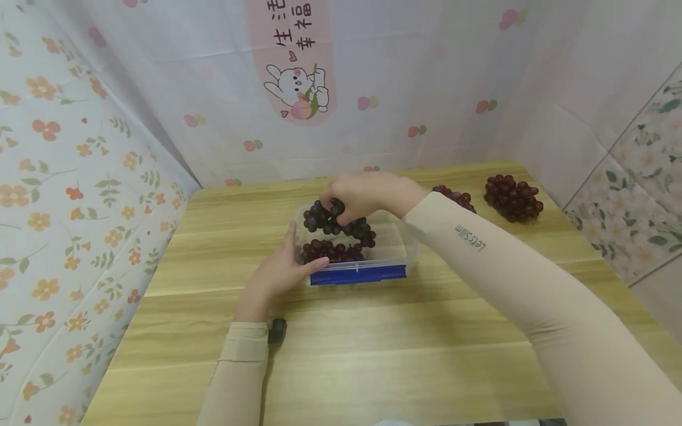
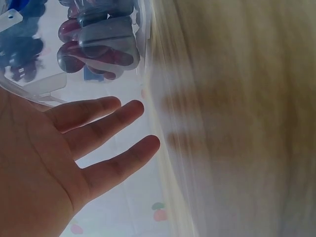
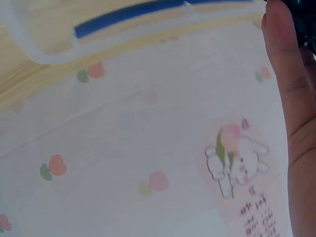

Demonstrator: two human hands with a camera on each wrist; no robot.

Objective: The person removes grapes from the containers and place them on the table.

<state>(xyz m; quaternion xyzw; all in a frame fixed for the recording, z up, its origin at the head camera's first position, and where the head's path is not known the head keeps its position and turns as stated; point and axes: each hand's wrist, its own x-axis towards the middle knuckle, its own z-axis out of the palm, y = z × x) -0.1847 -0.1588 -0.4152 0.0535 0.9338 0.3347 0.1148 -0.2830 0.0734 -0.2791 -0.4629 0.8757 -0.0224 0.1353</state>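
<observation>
A clear plastic container (image 1: 393, 241) with a blue latch strip (image 1: 357, 275) along its front stands near the back of the table. My right hand (image 1: 362, 194) reaches over it from the right and grips a bunch of dark grapes (image 1: 317, 219). Part of that bunch is hidden behind the fingers. Beneath it, more dark red grapes (image 1: 330, 252) lie inside, by the front wall. At the container's left front corner is my left hand (image 1: 278, 271), thumb over the front rim. In the left wrist view its other fingers (image 2: 118, 165) are straight and spread beside the container.
Two bunches of red grapes lie on the right of the table (image 1: 176, 331): one bunch (image 1: 515, 198) near the far corner, the other bunch (image 1: 455, 197) partly behind the right forearm. Patterned cloths (image 1: 224, 89) hang behind and on both sides.
</observation>
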